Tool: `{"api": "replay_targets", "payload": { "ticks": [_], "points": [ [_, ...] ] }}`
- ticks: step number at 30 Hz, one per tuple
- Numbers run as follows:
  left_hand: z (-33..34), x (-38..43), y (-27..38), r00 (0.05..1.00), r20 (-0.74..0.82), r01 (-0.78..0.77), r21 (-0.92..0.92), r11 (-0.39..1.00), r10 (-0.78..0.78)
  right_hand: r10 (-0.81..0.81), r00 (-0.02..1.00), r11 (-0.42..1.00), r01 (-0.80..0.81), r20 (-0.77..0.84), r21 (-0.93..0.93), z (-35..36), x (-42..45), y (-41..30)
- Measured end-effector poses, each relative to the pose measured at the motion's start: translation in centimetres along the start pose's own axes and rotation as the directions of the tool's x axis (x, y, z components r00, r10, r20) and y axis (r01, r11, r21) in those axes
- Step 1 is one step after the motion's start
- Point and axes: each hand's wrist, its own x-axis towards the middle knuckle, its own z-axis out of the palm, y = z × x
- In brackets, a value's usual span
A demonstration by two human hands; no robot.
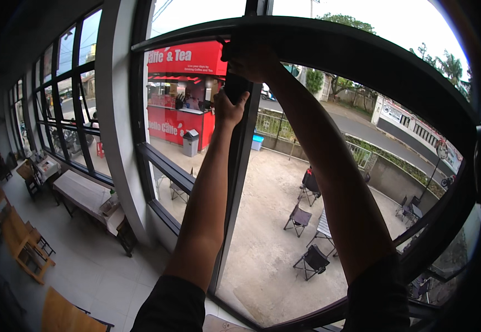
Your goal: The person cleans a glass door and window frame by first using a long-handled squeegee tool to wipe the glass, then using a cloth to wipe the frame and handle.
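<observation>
Both of my arms stretch up towards the upper corner of a dark-framed glass door or window. My left hand (230,108) is wrapped around the lower end of a dark, block-like object (237,85), thumb on its right side. This object sits against the dark frame upright (240,174), just under the wide dark top rail (331,45). Higher up, my right hand (255,62) lies against the upper part of the same object. Its fingers are in deep shadow, so their grip is unclear. A small dark piece (224,49) juts out left of that hand.
Inside at left stand a cloth-covered table (82,189), wooden chairs (26,236) and a pale pillar (124,124). Through the glass show a red drinks stall (178,120), a grey bin (190,143), folding chairs (313,261) and a slatted table (325,226).
</observation>
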Motion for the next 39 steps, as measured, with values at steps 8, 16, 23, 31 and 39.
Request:
{"api": "replay_targets", "payload": {
  "ticks": [8, 16, 23, 31, 39],
  "points": [
    [0.3, -0.1, -0.5, 0.981, -0.172, -0.054, 0.193, 0.98, 0.088, 0.013, 0.988, 0.995, -0.028, -0.157, -0.094, 1.2, 1.5, 0.0],
    [1.3, -0.4, 1.1, 1.0, -0.014, 0.018, 0.142, 0.99, -0.016, 0.026, 0.956, 0.984, -0.076, -0.293, -0.16, 3.6, -0.3, 2.3],
    [0.4, 0.4, -0.6, 0.996, 0.039, 0.069, 0.123, 0.99, -0.074, 0.645, 0.634, 0.75, -0.631, 0.428, -0.197, -5.7, -0.6, 0.5],
    [-0.4, 0.5, -0.5, 0.985, 0.143, 0.067, 0.209, 0.976, -0.098, 0.471, 0.691, 0.872, -0.458, 0.549, -0.172, -7.5, -4.9, 2.9],
    [0.6, 0.2, -0.7, 0.988, 0.124, 0.04, 0.364, 0.931, -0.091, 0.173, 0.977, 0.916, -0.206, -0.125, -0.343, -11.8, -10.3, 4.8]
  ]
}}
